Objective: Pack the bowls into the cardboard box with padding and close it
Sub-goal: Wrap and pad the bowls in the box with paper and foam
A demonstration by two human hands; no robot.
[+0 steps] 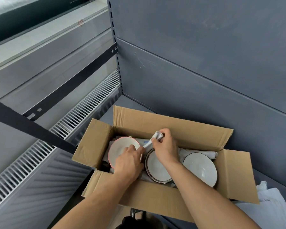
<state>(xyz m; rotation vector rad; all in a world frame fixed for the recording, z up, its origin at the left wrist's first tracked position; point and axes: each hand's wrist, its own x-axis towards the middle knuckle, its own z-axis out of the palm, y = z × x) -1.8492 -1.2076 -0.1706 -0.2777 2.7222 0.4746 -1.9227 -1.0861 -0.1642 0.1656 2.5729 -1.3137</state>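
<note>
Pinches twisted paper padding (156, 139) with right hand (165, 148) and left hand (128, 161), wedging between pink-rimmed bowl (120, 148) at cardboard box (172, 128) left end and middle bowl (155, 169). Third bowl (200, 167) at right end. Flaps open, closing still left.

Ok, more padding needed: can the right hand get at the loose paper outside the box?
Probably yes: the loose paper lies uncovered beside the box, though the right hand must first release the paper twist.

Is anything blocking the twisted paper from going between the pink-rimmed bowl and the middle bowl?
Nothing visible. The left hand and right hand hold the paper above the pink-rimmed bowl and middle bowl; the left hand hides part of the gap.
</note>
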